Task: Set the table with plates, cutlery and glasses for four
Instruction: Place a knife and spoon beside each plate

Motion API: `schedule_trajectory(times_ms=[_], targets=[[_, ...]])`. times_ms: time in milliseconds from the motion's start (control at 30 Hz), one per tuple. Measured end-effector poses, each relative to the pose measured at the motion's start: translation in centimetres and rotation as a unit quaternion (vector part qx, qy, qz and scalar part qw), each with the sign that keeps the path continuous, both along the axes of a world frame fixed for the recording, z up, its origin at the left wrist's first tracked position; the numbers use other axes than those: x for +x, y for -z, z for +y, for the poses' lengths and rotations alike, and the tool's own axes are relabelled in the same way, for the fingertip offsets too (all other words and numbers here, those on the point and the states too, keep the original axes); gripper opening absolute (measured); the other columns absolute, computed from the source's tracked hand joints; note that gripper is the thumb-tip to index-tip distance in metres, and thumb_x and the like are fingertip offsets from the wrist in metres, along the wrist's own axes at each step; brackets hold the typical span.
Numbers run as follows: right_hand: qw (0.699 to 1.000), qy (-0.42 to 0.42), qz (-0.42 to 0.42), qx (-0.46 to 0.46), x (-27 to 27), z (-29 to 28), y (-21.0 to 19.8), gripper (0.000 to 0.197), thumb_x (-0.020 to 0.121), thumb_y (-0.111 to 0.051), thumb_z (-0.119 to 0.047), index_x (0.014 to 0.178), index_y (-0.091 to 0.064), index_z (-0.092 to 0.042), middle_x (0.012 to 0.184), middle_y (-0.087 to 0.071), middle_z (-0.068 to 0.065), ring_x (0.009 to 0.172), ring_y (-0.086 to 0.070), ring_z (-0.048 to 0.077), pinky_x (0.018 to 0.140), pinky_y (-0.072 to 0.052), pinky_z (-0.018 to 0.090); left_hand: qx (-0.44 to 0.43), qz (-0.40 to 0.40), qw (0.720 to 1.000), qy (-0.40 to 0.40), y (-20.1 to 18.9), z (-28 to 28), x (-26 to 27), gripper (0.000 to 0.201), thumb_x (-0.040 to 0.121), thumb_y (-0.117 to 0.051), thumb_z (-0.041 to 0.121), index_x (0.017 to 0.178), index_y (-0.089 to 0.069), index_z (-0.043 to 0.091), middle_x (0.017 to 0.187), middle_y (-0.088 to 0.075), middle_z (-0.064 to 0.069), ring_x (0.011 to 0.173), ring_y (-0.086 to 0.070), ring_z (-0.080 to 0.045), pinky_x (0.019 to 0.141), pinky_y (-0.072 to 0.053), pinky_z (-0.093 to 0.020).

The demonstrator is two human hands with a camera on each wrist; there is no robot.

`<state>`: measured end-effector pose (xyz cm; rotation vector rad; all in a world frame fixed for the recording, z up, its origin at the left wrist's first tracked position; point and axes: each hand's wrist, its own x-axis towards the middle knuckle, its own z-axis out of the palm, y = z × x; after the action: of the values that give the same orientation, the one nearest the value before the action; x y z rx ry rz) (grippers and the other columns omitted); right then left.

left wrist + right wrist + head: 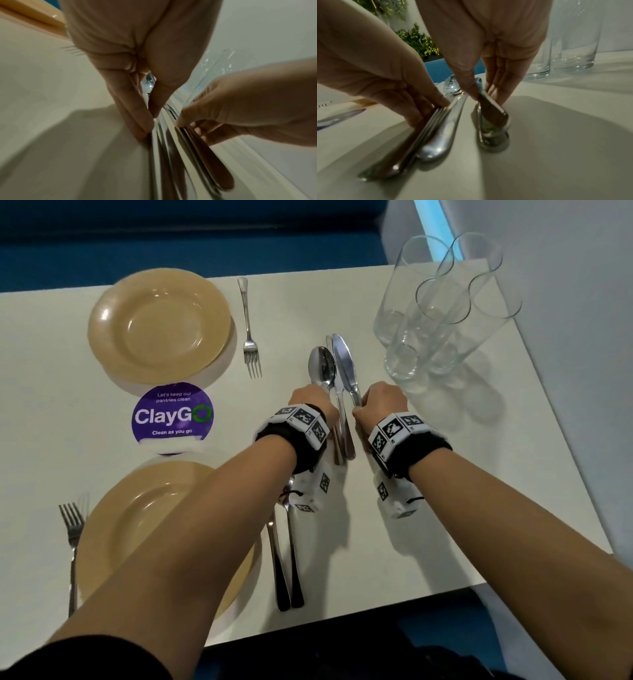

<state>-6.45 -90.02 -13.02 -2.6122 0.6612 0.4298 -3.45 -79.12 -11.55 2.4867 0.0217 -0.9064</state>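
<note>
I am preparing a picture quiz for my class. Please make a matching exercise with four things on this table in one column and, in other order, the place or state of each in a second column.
Things:
1. far plate
2. purple sticker
3. glasses
4. knife

Places or states:
A. standing grouped at the far right of the table
B. handle pinched by the right hand
C. lying between the two plates
D. beside a lone fork

Pairs: 1-D, 2-C, 3-A, 4-B
</note>
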Motion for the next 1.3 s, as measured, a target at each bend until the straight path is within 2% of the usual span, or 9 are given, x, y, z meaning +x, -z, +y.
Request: schedule_trajectory(times_ms=[100, 200, 333, 433, 600, 767, 967, 1067, 1300], targets=[[1.0, 0.009, -0.001, 0.007, 0.4, -0.4, 0.1, 0.017, 0.081, -0.064, -0.013, 0.092, -0.069, -0.001, 0.09, -0.07, 0.014, 0.082, -0.067, 0.029, 0.067, -0.05, 0.027, -0.018, 0.031, 0.999, -0.014, 0.6, 0.5, 0.1, 0.024, 0.083, -0.062, 0.016, 0.064, -0.051, 0.008, 0.094, -0.071, -0.013, 0.087, -0.07, -0.027, 0.08, -0.059, -0.038], [0.999, 0.025, 0.027, 0.021, 0.5, -1.0, -0.2, 0.015, 0.079, -0.065, -0.014, 0.084, -0.069, -0.001, 0.083, -0.07, 0.013, 0.076, -0.068, 0.028, 0.066, -0.056, 0.031, -0.005, 0.061, 0.998, -0.001, 0.7, 1.4, 0.1, 0.02, 0.08, -0.066, 0.025, 0.081, -0.066, 0.005, 0.089, -0.072, -0.006, 0.088, -0.07, -0.025, 0.085, -0.056, -0.038], [0.998, 0.029, 0.027, 0.039, 0.5, 0.0, -1.5, 0.016, 0.08, -0.06, -0.016, 0.073, -0.066, -0.003, 0.071, -0.066, 0.01, 0.069, -0.065, 0.027, 0.065, -0.056, 0.032, -0.113, 0.073, 0.989, -0.057, -2.6, 3.7, -0.2, 0.02, 0.088, -0.058, 0.015, 0.089, -0.069, -0.002, 0.087, -0.073, -0.012, 0.09, -0.071, -0.024, 0.087, -0.056, -0.034], [0.986, 0.033, 0.006, 0.164, 0.8, 3.3, -3.3, 0.018, 0.087, -0.051, -0.01, 0.099, -0.063, -0.002, 0.084, -0.064, 0.015, 0.076, -0.065, 0.03, 0.077, -0.056, 0.04, -0.155, 0.061, 0.981, -0.1, -4.3, 7.3, -0.4, 0.024, 0.089, -0.055, 0.013, 0.091, -0.069, -0.006, 0.087, -0.075, -0.015, 0.086, -0.072, -0.027, 0.087, -0.056, -0.039], [0.924, 0.057, 0.001, 0.378, 1.4, 12.9, -5.8, 0.03, 0.09, -0.038, 0.007, 0.116, -0.046, -0.006, 0.07, -0.047, 0.008, 0.055, -0.048, 0.016, 0.07, -0.055, 0.036, -0.195, 0.029, 0.97, -0.14, -5.4, 15.8, -0.9, 0.019, 0.089, -0.054, 0.006, 0.076, -0.067, 0.0, 0.078, -0.074, -0.013, 0.073, -0.073, -0.024, 0.078, -0.06, -0.039], [0.941, -0.035, -0.013, 0.335, 2.5, 24.9, -5.8, 0.035, 0.101, -0.031, -0.018, 0.123, -0.054, -0.004, 0.077, -0.048, -0.002, 0.067, -0.047, 0.013, 0.078, -0.05, 0.038, -0.188, -0.002, 0.966, -0.175, -5.0, 27.9, -0.7, 0.019, 0.088, -0.058, 0.01, 0.072, -0.063, 0.001, 0.076, -0.072, -0.017, 0.072, -0.071, -0.03, 0.076, -0.06, -0.044], [0.945, -0.013, -0.005, 0.328, 2.2, 40.5, -4.6, 0.019, 0.099, -0.043, -0.014, 0.089, -0.057, -0.006, 0.068, -0.05, 0.003, 0.057, -0.05, 0.015, 0.049, -0.047, 0.019, -0.187, 0.008, 0.962, -0.201, -4.7, 44.6, -1.7, 0.017, 0.092, -0.055, 0.006, 0.076, -0.059, 0.011, 0.069, -0.066, -0.008, 0.061, -0.066, -0.021, 0.075, -0.059, -0.04], [0.949, -0.008, 0.011, 0.315, 1.0, 46.8, -4.2, 0.023, 0.095, -0.051, -0.014, 0.072, -0.054, -0.012, 0.069, -0.059, 0.008, 0.057, -0.056, 0.018, 0.057, -0.048, 0.027, -0.153, 0.012, 0.968, -0.198, -4.5, 51.6, -3.1, 0.01, 0.09, -0.06, 0.008, 0.08, -0.063, 0.01, 0.074, -0.065, -0.006, 0.061, -0.065, -0.018, 0.068, -0.06, -0.033], [0.953, -0.037, 0.08, 0.291, -1.5, 54.1, -3.2, 0.015, 0.091, -0.06, -0.017, 0.092, -0.061, -0.002, 0.088, -0.067, 0.015, 0.08, -0.068, 0.027, 0.079, -0.058, 0.04, -0.106, 0.022, 0.976, -0.191, -3.6, 58.3, -6.1, 0.003, 0.085, -0.066, 0.006, 0.085, -0.065, 0.003, 0.083, -0.068, -0.013, 0.06, -0.067, -0.02, 0.058, -0.06, -0.026]])
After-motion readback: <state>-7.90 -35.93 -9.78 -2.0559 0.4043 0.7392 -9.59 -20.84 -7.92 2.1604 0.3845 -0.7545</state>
